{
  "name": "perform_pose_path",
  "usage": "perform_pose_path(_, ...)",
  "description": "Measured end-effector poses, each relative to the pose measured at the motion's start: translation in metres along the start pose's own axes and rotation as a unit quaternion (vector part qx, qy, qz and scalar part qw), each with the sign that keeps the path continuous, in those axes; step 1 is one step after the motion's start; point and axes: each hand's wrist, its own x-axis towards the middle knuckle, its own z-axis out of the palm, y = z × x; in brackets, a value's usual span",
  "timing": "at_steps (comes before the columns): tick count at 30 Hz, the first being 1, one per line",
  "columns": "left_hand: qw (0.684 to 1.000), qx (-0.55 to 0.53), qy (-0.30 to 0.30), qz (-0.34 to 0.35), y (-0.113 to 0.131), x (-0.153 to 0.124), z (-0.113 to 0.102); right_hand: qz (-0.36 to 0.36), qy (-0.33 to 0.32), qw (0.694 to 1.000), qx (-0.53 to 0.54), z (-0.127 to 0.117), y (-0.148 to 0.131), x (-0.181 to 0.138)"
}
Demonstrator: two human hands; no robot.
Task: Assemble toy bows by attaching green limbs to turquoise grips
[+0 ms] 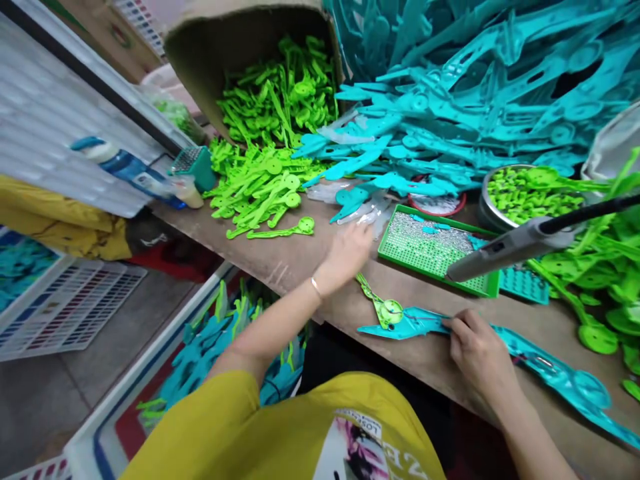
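My left hand (349, 252) reaches over the bench to a few clear plastic pieces (367, 212). Its fingers point down at them, and blur hides whether they grip one. My right hand (481, 350) has its fingers closed on the middle of a long turquoise plastic part (550, 372), which lies along the bench's front edge. Dark and red wiring shows inside that part. At its left end sits a lime-green arm with a round disc (389, 312), with a thin dark wire across it.
A green perforated tray (440, 257) holds small metal pieces. Behind lie a heap of turquoise parts (450, 127) and lime-green arms (270, 183) spilling from a carton (200, 60). A grey handheld tool (510, 250) hangs over the tray. A metal bowl (487, 212) holds small green pieces.
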Motion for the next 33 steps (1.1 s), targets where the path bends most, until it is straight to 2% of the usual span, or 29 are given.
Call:
perform_pose_path(2,0.998,0.006,-0.023,-0.052,-0.022,0.032,0.013,0.007,0.000,1.000,0.001,-0.001,-0.001,0.001)
perform_pose_path(4,0.997,-0.025,-0.044,-0.057,-0.036,0.053,0.028,0.013,0.000,1.000,0.008,-0.003,-0.002,0.001)
perform_pose_path(7,0.994,-0.066,-0.069,-0.054,-0.045,0.063,0.042,0.023,0.002,1.000,0.017,-0.005,-0.004,0.003)
perform_pose_path(9,0.992,-0.091,-0.058,-0.065,-0.054,0.058,0.043,0.030,-0.002,0.999,0.019,-0.007,-0.005,0.004)
perform_pose_path(12,0.981,-0.172,-0.005,-0.085,-0.077,0.038,0.032,0.044,-0.013,0.999,0.024,-0.010,-0.006,0.005)
perform_pose_path(15,0.943,-0.315,0.029,-0.104,-0.101,0.004,0.013,0.059,-0.019,0.998,0.021,-0.011,-0.007,0.006)
perform_pose_path(17,0.914,-0.394,0.021,-0.094,-0.110,-0.024,-0.001,0.062,-0.016,0.998,0.018,-0.011,-0.008,0.007)
perform_pose_path(19,0.887,-0.455,-0.060,-0.046,-0.114,-0.049,-0.012,0.063,-0.013,0.998,0.015,-0.011,-0.008,0.008)
perform_pose_path(22,0.858,-0.462,-0.222,0.033,-0.117,-0.071,-0.015,0.065,-0.011,0.998,0.012,-0.010,-0.008,0.007)
perform_pose_path(23,0.852,-0.454,-0.257,0.045,-0.119,-0.074,-0.013,0.067,-0.011,0.998,0.012,-0.010,-0.008,0.007)
perform_pose_path(25,0.852,-0.439,-0.278,0.056,-0.124,-0.073,-0.005,0.073,-0.011,0.997,0.015,-0.009,-0.008,0.007)
perform_pose_path(27,0.874,-0.408,-0.254,0.073,-0.124,-0.070,0.001,0.079,-0.012,0.997,0.018,-0.009,-0.008,0.007)
perform_pose_path(29,0.924,-0.334,-0.179,0.052,-0.115,-0.072,0.003,0.083,-0.015,0.996,0.018,-0.009,-0.008,0.008)
perform_pose_path(31,0.971,-0.220,-0.069,-0.064,-0.095,-0.080,0.001,0.083,-0.018,0.996,0.014,-0.010,-0.009,0.008)
perform_pose_path(32,0.975,-0.162,-0.021,-0.151,-0.083,-0.087,-0.001,0.081,-0.018,0.996,0.013,-0.010,-0.009,0.008)
perform_pose_path(33,0.967,-0.124,-0.005,-0.224,-0.070,-0.093,-0.002,0.079,-0.017,0.997,0.013,-0.010,-0.009,0.008)
